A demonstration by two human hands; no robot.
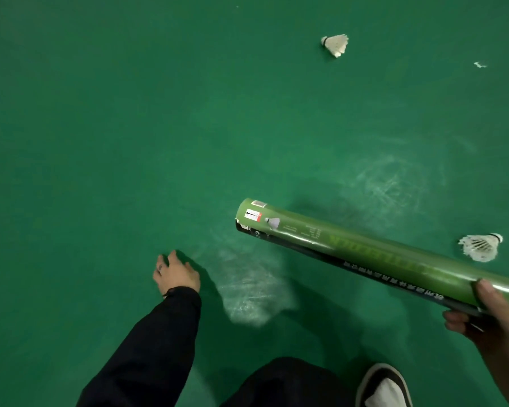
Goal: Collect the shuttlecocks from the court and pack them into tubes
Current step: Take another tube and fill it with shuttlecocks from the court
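Our right hand (pixel 494 315) grips the long green cardboard tube (pixel 365 254), its axis pointing left and away. Our left hand (pixel 177 274) hangs empty, fingers loose. The nearer white feathered shuttlecock (pixel 479 246) lies just beyond the tube, on the right hand's side; another shuttlecock (pixel 335 44) lies farther off.

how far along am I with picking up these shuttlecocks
Done: can't tell; the tube's inside isn't visible. In hand: your right hand grips the tube, while your left hand is out over the floor, holding nothing. Left: two shuttlecocks on the court, one far ahead and one beside the tube, plus a small white scrap.
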